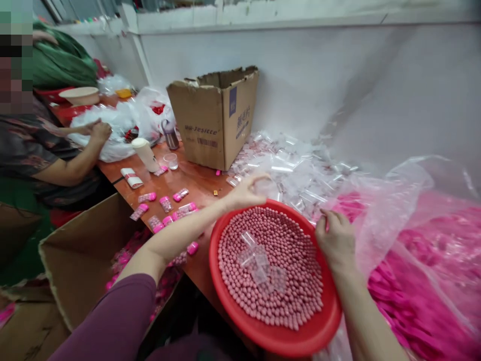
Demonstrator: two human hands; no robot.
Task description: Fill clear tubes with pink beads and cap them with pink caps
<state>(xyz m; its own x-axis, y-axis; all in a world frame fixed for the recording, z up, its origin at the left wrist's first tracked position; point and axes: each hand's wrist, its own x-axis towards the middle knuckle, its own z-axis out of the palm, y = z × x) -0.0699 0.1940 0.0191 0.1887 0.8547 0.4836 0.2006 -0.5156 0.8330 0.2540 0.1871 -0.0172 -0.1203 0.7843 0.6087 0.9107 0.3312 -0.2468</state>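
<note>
A red basin (319,333) full of small pink balls (285,240) sits in front of me, with a few empty clear plastic tubes (259,260) lying on the balls. My left hand (246,190) reaches over the basin's far rim and pinches a clear plastic tube (265,186) from the heap of clear tubes (296,165) behind. My right hand (336,238) is at the basin's right rim, fingers curled around something small and pink that I cannot make out, next to a big clear bag of pink caps (421,271).
An open cardboard box (214,118) stands at the back on the brown table (195,183). Filled pink-capped tubes (165,205) lie at left, above another carton (78,255). A second person (56,155) works at far left among white bags, a cup and a bottle.
</note>
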